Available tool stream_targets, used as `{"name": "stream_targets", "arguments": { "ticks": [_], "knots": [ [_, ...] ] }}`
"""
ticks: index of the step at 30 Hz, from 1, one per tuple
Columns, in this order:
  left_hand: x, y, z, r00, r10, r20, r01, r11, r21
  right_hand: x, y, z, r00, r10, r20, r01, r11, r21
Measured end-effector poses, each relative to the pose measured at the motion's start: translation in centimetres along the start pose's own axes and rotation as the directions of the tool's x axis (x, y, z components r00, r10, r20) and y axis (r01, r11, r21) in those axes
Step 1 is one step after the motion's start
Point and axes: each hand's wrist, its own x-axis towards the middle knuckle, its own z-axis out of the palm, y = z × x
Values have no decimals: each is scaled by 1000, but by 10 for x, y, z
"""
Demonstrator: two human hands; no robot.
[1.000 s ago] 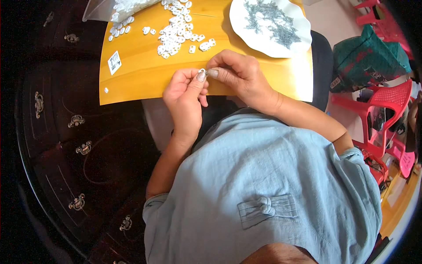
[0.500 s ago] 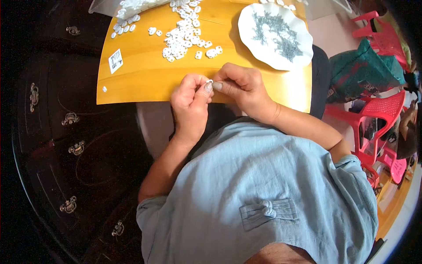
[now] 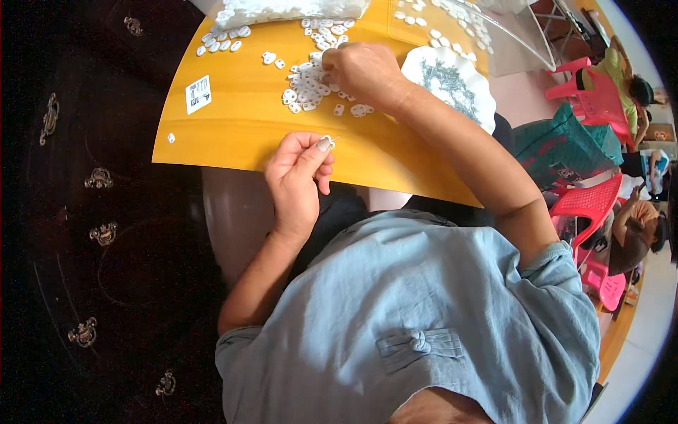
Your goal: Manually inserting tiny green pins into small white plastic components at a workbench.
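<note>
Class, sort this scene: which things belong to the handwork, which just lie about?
In the work:
small white piece pinched in left hand
white pieces at right hand
probably dark slivers on white plate

Lying about:
white label
green bag
red chair

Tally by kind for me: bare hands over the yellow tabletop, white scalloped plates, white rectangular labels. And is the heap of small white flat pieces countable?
Bare hands: 2 (left hand, right hand)
White scalloped plate: 1
White rectangular label: 1
Total: 4
Heap of small white flat pieces: not countable; pieces overlap and the right hand hides some.
</note>
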Motion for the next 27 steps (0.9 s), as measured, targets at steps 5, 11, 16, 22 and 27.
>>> {"name": "stream_targets", "arguments": {
  "ticks": [5, 11, 16, 22, 27],
  "knots": [
    [-1, -3, 2, 999, 39, 10, -39, 997, 64, 3, 2, 3, 1000, -19, 8, 19, 999, 45],
    [1, 2, 2, 1000, 9, -10, -9, 1000, -22, -10, 5, -9, 998, -13, -55, 26, 971, 238],
    [11, 12, 5, 997, 44, -70, -55, 986, -156, -69, -15, -33, 970, 141, 198, -243, 527, 815],
    [42, 13, 42, 979, 203, -33, -205, 958, -199, -109, -34, -27, 970, 102, 222, -244, 403, 882],
    [42, 4, 53, 997, 81, -12, -82, 975, -208, -122, -32, -29, 992, 104, 74, -112, 432, 895]
  ]
}}
